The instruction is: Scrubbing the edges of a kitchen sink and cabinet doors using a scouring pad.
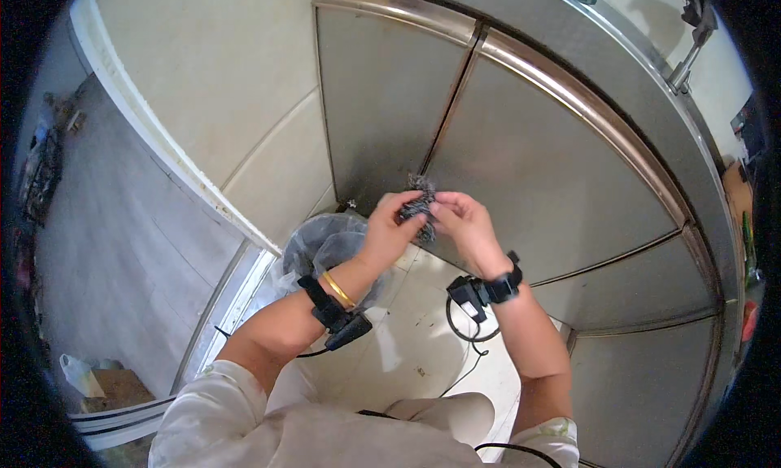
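Observation:
A dark grey, tangled scourer (pixel 420 207), which looks like steel wool, is held up between my two hands in front of the cabinet. My left hand (pixel 385 231) pinches it from the left with thumb and fingers. From the right, my right hand (pixel 468 222) grips its edge with the thumb and fingertips. Loose strands stick out above and below the fingers; the middle is partly covered by them. Below my left forearm stands a bin (pixel 326 230) lined with clear plastic, its near side hidden by that arm.
Stainless steel cabinet doors (pixel 549 163) with handle rails rise ahead and to the right. A tiled wall (pixel 201 59) and a doorway threshold (pixel 238 297) lie left. Beyond the threshold sits a cardboard box (pixel 122 390). Black devices with cables, including this one (pixel 470 300), are strapped to both wrists.

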A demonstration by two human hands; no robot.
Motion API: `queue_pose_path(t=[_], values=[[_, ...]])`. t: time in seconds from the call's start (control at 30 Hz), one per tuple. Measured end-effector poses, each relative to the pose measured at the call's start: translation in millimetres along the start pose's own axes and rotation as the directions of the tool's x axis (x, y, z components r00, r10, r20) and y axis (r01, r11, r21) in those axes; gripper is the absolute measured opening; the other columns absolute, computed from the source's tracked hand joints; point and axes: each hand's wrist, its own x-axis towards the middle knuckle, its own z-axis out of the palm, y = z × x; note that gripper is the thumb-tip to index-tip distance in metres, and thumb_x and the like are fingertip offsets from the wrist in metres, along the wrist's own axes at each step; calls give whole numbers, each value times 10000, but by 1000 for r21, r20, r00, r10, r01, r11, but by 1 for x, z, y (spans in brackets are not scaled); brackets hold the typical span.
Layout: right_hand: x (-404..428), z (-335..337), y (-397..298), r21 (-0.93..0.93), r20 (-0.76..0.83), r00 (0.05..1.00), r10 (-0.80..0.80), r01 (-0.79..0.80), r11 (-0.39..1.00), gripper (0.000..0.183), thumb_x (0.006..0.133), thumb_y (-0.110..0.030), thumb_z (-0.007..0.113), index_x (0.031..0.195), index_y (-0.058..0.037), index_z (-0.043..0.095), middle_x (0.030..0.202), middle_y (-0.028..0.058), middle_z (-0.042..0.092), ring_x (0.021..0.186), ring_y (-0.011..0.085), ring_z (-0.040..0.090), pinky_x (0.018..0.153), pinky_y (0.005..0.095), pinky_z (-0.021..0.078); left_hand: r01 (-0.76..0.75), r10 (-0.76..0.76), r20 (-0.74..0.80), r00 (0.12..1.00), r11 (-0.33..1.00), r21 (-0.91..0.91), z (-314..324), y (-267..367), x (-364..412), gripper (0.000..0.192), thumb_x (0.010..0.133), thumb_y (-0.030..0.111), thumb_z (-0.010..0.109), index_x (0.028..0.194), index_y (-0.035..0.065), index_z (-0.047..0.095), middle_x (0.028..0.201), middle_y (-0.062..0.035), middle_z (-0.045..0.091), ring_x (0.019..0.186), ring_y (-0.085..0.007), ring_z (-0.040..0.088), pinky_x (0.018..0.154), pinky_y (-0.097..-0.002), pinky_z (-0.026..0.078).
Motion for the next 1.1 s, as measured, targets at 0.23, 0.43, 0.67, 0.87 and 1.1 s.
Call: queue_pose_path(t=[0.23, 0.43, 0.67, 0.87, 1.1], values=[[-68, -75, -162, -941, 330, 142, -933, -29, -338, 471, 748, -238, 668, 1181, -93, 553, 1304, 167, 422, 1224, 335, 354, 1012, 449, 250, -275, 226, -437, 870, 960, -50, -15, 71, 70, 322, 762, 68, 655, 1048, 3, 522, 992, -88, 524, 896, -165, 517, 788, -277, 426], [-82, -135, -229, -818, 246, 257, -935, -462, -343, 526, 805, -451, 574, 1171, -77, 521, 1187, 138, 505, 1109, 284, 453, 946, 414, 310, -490, 599, -308, 739, 792, 365, 29, 103, 104, 328, 745, 113, 659, 984, -17, 477, 884, -165, 484, 782, -326, 498, 734, -368, 423], [-85, -127, -229, -925, 201, 298, -933, -256, -281, 464, 775, -418, 617, 1027, -32, 565, 963, 122, 596, 899, 300, 551, 812, 384, 384, -623, 714, -12, 700, 618, 481, 58, 112, 94, 248, 687, 61, 623, 908, 37, 513, 836, -153, 475, 695, -334, 529, 570, -402, 453], [-84, -122, -229, -922, 205, 231, -951, -281, -267, 478, 746, -414, 654, 1033, -41, 568, 977, 107, 597, 918, 280, 546, 834, 373, 369, -636, 753, -70, 655, 598, 488, 68, 129, 99, 167, 691, 62, 610, 826, 44, 514, 786, -140, 471, 630, -313, 518, 534, -399, 452], [-84, -124, -226, -943, 164, 245, -955, -245, -225, 481, 736, -413, 665, 1028, -43, 572, 990, 108, 596, 942, 273, 542, 849, 373, 363, -493, 715, -210, 667, 635, 595, 25, 134, 128, 121, 703, 69, 593, 800, 36, 529, 753, -128, 494, 640, -331, 529, 529, -395, 460]])
